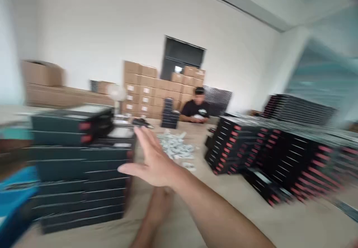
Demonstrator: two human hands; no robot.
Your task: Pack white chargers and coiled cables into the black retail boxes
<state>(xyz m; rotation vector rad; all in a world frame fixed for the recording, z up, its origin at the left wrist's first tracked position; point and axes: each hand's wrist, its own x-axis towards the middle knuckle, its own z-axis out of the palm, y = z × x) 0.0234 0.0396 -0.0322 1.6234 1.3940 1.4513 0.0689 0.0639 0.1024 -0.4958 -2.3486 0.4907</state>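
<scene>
My right hand [152, 160] reaches across the middle of the view, fingers apart and thumb spread, with nothing in it. It is beside a tall stack of dark flat boxes [103, 181] on the left; whether it touches them cannot be told. Below it, my left forearm [152, 214] comes up from the bottom edge, and the left hand is mostly hidden behind the right hand and wrist. Small pale pieces [176, 145] lie in a loose pile on the table [179, 222] just beyond the right hand.
Black boxes with red marks [240, 147] stand stacked on the right. A person [197, 108] in a black shirt sits across the table, before stacked cartons [155, 87]. A small white fan [116, 92] stands behind the left stack, near a blue bin [19, 188].
</scene>
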